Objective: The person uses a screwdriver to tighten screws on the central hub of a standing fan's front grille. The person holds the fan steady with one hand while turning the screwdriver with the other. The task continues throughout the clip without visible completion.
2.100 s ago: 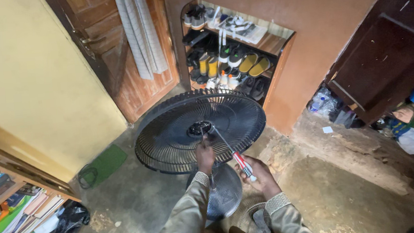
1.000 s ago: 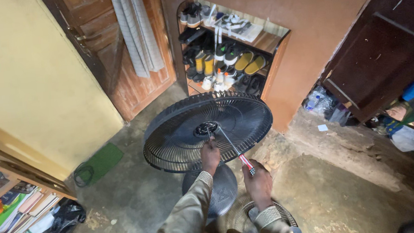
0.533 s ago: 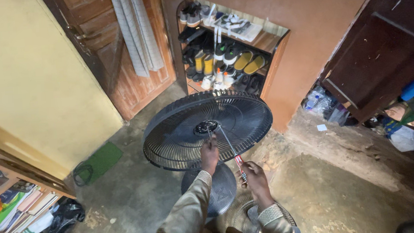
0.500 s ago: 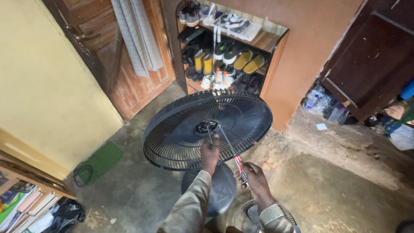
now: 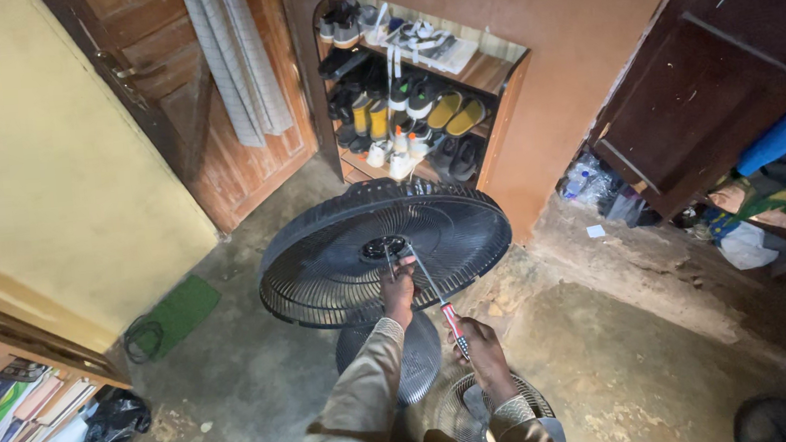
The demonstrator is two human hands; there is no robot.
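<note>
The left hand was up at the hub of the black fan guard, fingers closed on the centre of it, so the whole round cage hung off that one grip, tilted and up in the air over the concrete floor. The right hand was wrapped shut around the red handle of a long screwdriver, with the thin shaft running up to the hub right next to the left fingers. Couldn't make out whether the tip was actually seated in a screw, too small to tell.

What worried me, purely as a guess:

- The tip sat right beside the fingers on the hub. If it cammed out under pressure, it would likely have gone straight into that hand.
- The guard had nothing under it. With only a pinch at the centre, any twist from the driver could have spun the cage or rocked it, and then the bit slips.
- Any small screw coming loose would've dropped onto that rough, dirty floor and been hard to find.
- Another grille and a fan part sat on the floor just beneath the arms, so a dropped guard would have landed on them and maybe bent wires.
</note>
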